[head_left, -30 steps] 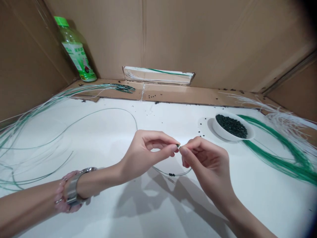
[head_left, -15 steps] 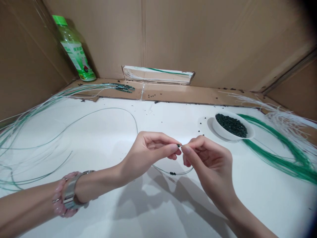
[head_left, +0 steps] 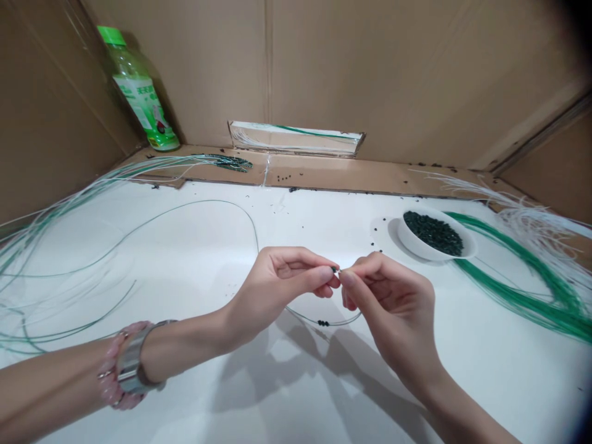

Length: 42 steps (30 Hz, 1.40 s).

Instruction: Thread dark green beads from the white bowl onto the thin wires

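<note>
Thumb and forefinger of my left hand pinch a small dark green bead. Right beside it, my right hand pinches the tip of a thin cord; the fingertips of both hands nearly meet. Below the hands hangs a loop of thin cord, with several dark beads threaded on it in a tight cluster. Whether the cord's tip has entered the pinched bead is too small to tell. A long green thread curves over the table to the left of my hands.
A white bowl of dark beads stands at right, beside green cords and white cords. At left lie beaded strands and loose threads. A green bottle stands by the cardboard wall. Stray beads dot the white table.
Almost nothing has changed. Both hands keep the same pinch, fingertips close together, and the cluster of beads hangs in nearly the same place.
</note>
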Each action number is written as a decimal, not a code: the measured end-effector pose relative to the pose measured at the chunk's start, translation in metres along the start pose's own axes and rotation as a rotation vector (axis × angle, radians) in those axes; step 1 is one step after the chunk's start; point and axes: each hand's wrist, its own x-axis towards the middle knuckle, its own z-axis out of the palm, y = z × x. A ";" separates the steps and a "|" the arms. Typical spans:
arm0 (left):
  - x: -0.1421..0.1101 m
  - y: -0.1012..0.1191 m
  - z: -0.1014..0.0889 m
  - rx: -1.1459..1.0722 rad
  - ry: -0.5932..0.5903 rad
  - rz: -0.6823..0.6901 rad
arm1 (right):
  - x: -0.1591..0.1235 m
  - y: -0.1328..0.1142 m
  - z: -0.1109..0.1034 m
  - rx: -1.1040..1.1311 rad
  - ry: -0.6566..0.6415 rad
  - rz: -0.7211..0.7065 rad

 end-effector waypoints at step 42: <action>0.004 0.008 -0.002 0.215 0.000 0.176 | -0.004 0.007 0.000 -0.047 0.044 -0.107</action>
